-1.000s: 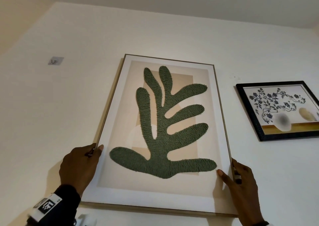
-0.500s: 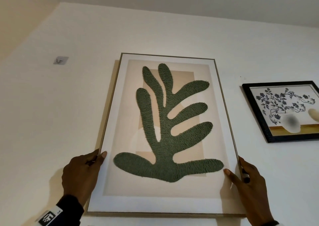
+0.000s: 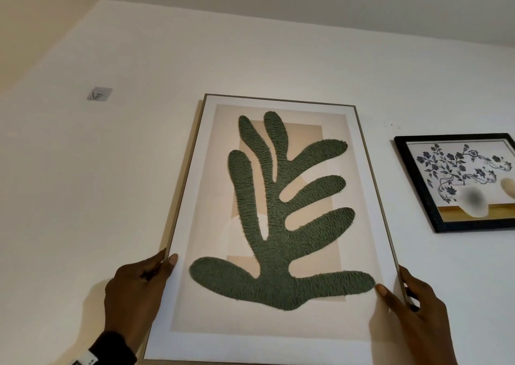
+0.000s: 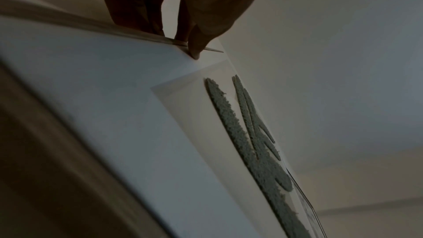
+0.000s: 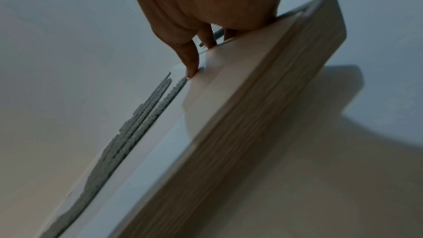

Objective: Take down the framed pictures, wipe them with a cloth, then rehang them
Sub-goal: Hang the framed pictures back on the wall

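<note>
tall picture point(image 3: 276, 225) with a green leaf shape, held between the hands against the wall point(image 3: 97, 197), lower edge tipped out toward the body. left hand point(image 3: 136, 289) gripping the left side rail low down, thumb laid on the white mat in front, fingers curled round behind. right hand point(image 3: 415, 314) doing the same on the right rail, thumb point(image 5: 191, 64) pressed on the front just beside the leaf's lower tip, fingers tucked behind the frame edge.

probably lifting off, or seeking, a hanger hidden behind the top; cannot tell which. best kept level with equal pull from both hands, moved slowly straight up or down, top edge close to the wall, thumbs light on the face to avoid smudges.

beyond the right hand, a smaller black-framed flower picture point(image 3: 459, 180) hanging slightly crooked. up past the left hand, a bare stick-on hook point(image 3: 99, 94). no cloth in view.
</note>
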